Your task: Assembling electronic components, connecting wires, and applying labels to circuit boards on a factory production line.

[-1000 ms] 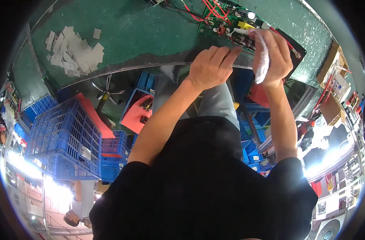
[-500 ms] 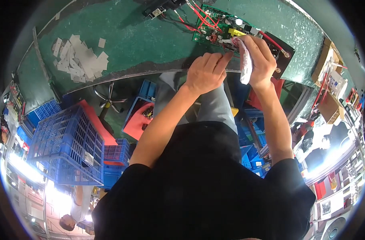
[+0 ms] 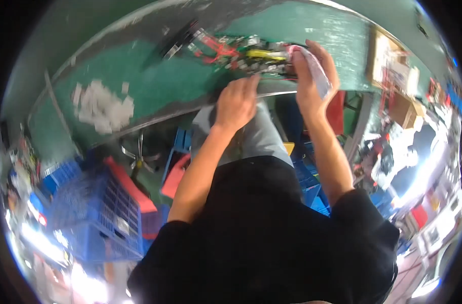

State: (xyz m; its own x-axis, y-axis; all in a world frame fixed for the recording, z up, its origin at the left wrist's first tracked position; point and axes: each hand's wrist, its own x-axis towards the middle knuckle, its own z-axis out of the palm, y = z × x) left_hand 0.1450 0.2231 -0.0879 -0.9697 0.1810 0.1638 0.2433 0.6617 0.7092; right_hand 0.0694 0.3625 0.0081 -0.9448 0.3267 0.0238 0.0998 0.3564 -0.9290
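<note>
A green circuit board (image 3: 256,54) with red wires and a yellow part lies on the bench, smeared by motion. Its right end is partly hidden behind my right hand (image 3: 318,71). That hand is closed on a white, crumpled, cloth-like piece (image 3: 317,73) with some red at its upper end. My left hand (image 3: 237,104) is at the bench's front edge, just below the board. Its fingers point toward the board, but blur hides whether they grip anything. At the board's left end, red wires run to a black part (image 3: 180,39).
A heap of pale flat pieces (image 3: 103,106) lies on the left of the green bench (image 3: 160,83). Below left stand a blue crate (image 3: 94,207) and a chair base (image 3: 139,158). Cardboard boxes (image 3: 405,111) sit at the right.
The whole view has shifted and blurred. My right hand has turned and moved off the board's right part, still holding the white piece. My left hand appears further left along the edge.
</note>
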